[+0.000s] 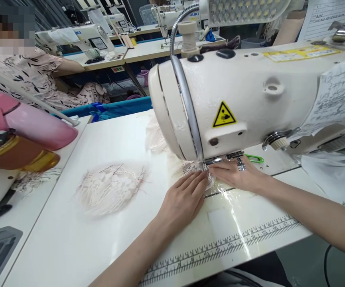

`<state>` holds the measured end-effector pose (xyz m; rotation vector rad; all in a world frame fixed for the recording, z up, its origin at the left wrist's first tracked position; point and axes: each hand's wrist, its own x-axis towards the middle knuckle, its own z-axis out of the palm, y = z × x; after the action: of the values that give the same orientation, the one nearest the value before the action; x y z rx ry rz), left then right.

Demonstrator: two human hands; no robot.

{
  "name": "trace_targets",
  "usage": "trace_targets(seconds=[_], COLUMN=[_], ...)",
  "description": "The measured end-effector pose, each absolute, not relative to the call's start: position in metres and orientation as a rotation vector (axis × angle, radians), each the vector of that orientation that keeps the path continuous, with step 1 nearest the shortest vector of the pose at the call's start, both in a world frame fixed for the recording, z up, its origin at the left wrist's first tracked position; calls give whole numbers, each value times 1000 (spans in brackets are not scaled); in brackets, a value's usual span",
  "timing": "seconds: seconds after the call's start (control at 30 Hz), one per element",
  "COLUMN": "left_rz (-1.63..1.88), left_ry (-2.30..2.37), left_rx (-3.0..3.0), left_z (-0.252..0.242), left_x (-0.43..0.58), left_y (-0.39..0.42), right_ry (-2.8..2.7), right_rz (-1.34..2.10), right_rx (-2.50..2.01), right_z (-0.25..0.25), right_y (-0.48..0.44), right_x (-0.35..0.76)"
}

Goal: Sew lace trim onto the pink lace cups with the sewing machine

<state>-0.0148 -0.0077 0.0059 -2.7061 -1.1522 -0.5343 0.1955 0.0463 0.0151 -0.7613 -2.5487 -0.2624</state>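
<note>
A piece of white lace (210,182) lies under the needle area of a white sewing machine (250,95). My left hand (186,195) rests flat on it, fingers stretched toward the presser foot. From the other side my right hand (239,174) reaches in beside the needle, fingers extended and touching the lace edge. Its far fingers are partly hidden behind the machine's metal parts. Just beyond that hand, a green thread snipper (254,159) lies on the machine bed. Left of my hands is a loose heap of sheer lace (112,189) with reddish thread ends.
A printed ruler strip (220,249) runs along the front table edge. At left are a pink bottle (37,121) and an amber cup (19,155). White sheer fabric (334,175) lies at right. Another person (37,79) sits at the far left, near other sewing machines (91,42).
</note>
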Motion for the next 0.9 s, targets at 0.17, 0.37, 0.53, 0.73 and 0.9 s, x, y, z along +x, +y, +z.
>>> trace_targets(seconds=[0.17, 0.37, 0.53, 0.73, 0.9], left_rz=[-558, -602, -656, -674, -692], left_ry=[-1212, -1228, -1270, -1222, -1210], left_rx=[-2684, -2674, -2649, -2568, -2550], left_z=[5, 4, 6, 20, 22], left_x=[-17, -23, -29, -22, -22], left_y=[-7, -2, 0, -2, 3], right_ry=[-2542, -2598, -2625, -2525, -2461], right_rz=[-377, -343, -181, 23, 122], right_rx=[-730, -630, -611, -604, -629], right_z=[8, -1, -6, -2, 0], right_y=[44, 48, 51, 52, 51], right_x=[195, 193, 189, 185, 187])
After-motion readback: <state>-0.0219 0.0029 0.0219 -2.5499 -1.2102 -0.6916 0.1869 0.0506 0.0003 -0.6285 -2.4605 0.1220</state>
